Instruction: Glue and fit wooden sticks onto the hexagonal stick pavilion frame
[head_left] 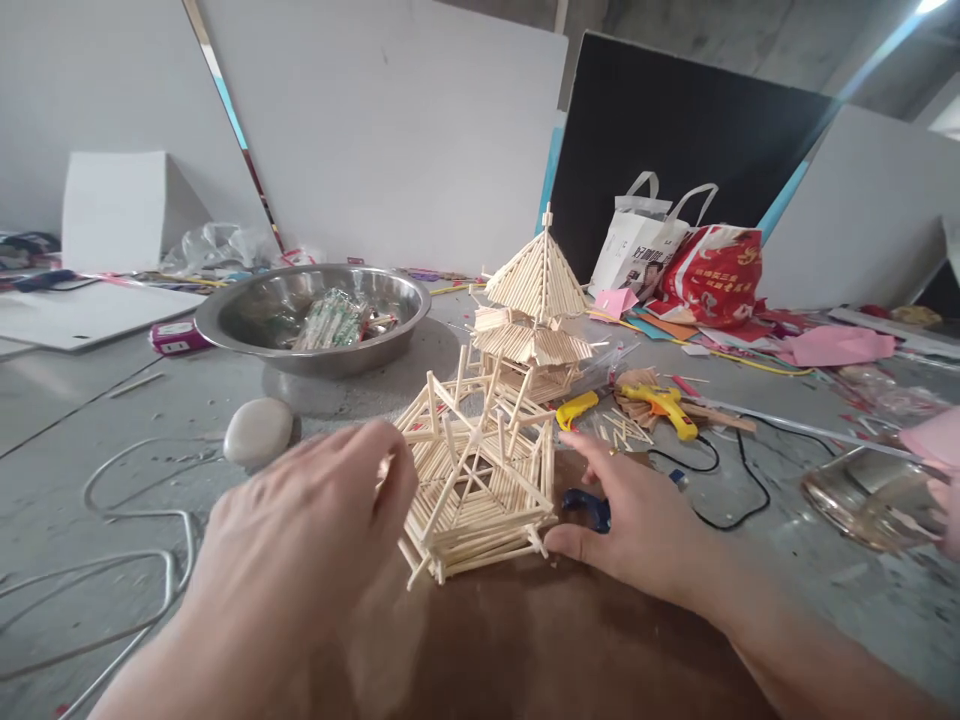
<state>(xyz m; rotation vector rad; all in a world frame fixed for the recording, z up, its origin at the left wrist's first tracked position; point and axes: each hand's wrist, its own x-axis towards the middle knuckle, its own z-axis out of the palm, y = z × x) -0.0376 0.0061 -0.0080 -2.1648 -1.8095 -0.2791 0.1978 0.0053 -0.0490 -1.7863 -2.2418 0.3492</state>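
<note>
A hexagonal frame of thin wooden sticks (480,480) lies before me on a brown board (480,650), with short sticks standing up around its top. Curled fingers close my left hand (322,510) at the frame's left side; what they hold, if anything, is hidden. On the other side, my right hand (630,510) is open, thumb and fingers apart, the thumb at the frame's lower right corner. A dark blue curved object (589,508) lies between that thumb and fingers. Behind the frame stands a tiered stick pagoda (536,290) with a pointed roof.
A steel basin (315,350) with stick packets stands back left, a pale stone (259,432) before it. Yellow glue guns (664,405) and loose sticks lie right. Another person's hand (946,505) is near a glass jar (855,500). Bags (709,275) stand behind.
</note>
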